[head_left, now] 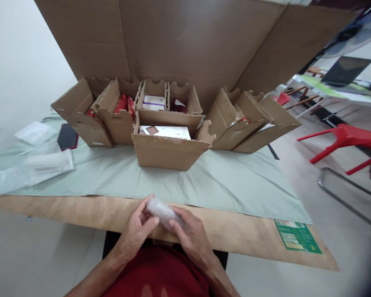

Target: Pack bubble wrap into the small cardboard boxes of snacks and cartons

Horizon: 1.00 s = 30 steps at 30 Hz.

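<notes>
Gripping bubble-wrapped roll (163, 212) w/ L hand (136, 230) at left end & R hand (194, 234) at right, prob. to hold it snug; above near edge of table (241, 232), facing far boxes (163, 154), prob. open-topped for reach.

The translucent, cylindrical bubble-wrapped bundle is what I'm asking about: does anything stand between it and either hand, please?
Nothing visible does: the bare left hand and bare right hand hold the translucent, cylindrical bubble-wrapped bundle directly, one towards each end.
</notes>
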### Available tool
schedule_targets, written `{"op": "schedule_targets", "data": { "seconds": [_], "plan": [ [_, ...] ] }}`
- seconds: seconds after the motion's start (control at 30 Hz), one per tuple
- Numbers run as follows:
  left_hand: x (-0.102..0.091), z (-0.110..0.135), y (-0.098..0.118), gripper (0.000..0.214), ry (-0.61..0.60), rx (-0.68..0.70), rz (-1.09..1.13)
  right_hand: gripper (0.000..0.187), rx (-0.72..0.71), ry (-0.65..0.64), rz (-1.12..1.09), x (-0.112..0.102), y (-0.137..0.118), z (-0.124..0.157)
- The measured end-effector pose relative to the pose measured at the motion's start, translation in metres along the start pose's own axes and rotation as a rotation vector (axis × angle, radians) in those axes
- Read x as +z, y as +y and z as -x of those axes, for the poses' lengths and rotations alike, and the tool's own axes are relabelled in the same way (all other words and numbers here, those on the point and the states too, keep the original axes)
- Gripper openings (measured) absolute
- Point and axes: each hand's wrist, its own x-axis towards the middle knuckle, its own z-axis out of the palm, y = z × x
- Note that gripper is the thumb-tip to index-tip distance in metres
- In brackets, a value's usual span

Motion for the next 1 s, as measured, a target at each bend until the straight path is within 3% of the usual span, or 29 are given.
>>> {"op": "schedule_targets", "data": {
  "seconds": [0.1, 0.17, 0.23, 0.3, 0.4, 0.47, 0.57, 0.63, 0.7, 0.77, 0.87, 1.0],
  "plan": [
    [0.009, -0.006, 0.006, 0.058, 0.0, -0.047, 0.152, 0.029, 0.036, 0.019, -0.062, -0.007, 0.0, 0.011],
    [0.014, -0.009, 0.009, 0.051, -0.002, -0.029, 0.241, 0.046, 0.075, 0.06, -0.164, -0.01, 0.003, 0.016],
    [0.018, -0.01, 0.009, 0.048, -0.007, -0.015, 0.307, 0.063, 0.093, 0.006, -0.312, -0.012, 0.005, 0.018],
    [0.021, -0.011, 0.007, 0.046, -0.015, -0.005, 0.314, 0.055, 0.106, -0.047, -0.383, -0.013, 0.001, 0.017],
    [0.019, -0.017, 0.009, 0.044, -0.078, 0.044, 0.19, 0.034, 0.128, 0.007, -0.279, -0.027, -0.013, 0.006],
    [0.012, -0.025, 0.016, 0.056, -0.098, 0.168, 0.088, 0.031, 0.094, 0.088, -0.135, -0.052, -0.026, -0.013],
    [-0.004, -0.038, 0.032, 0.067, -0.022, 0.413, -0.048, 0.03, -0.03, 0.287, 0.12, -0.104, -0.049, -0.063],
    [-0.014, -0.044, 0.039, 0.059, 0.028, 0.471, -0.128, 0.032, -0.112, 0.453, 0.302, -0.132, -0.063, -0.107],
    [-0.02, -0.046, 0.039, 0.05, 0.044, 0.452, -0.184, 0.033, -0.122, 0.487, 0.504, -0.147, -0.075, -0.15],
    [-0.023, -0.046, 0.033, 0.044, 0.045, 0.43, -0.224, 0.035, -0.02, 0.375, 0.796, -0.146, -0.084, -0.184],
    [-0.026, -0.044, 0.021, 0.039, 0.05, 0.411, -0.272, 0.03, 0.156, 0.041, 1.213, -0.132, -0.095, -0.215],
    [-0.032, -0.045, 0.016, 0.035, 0.057, 0.373, -0.32, 0.024, 0.209, -0.305, 1.312, -0.121, -0.106, -0.24]
  ]
}}
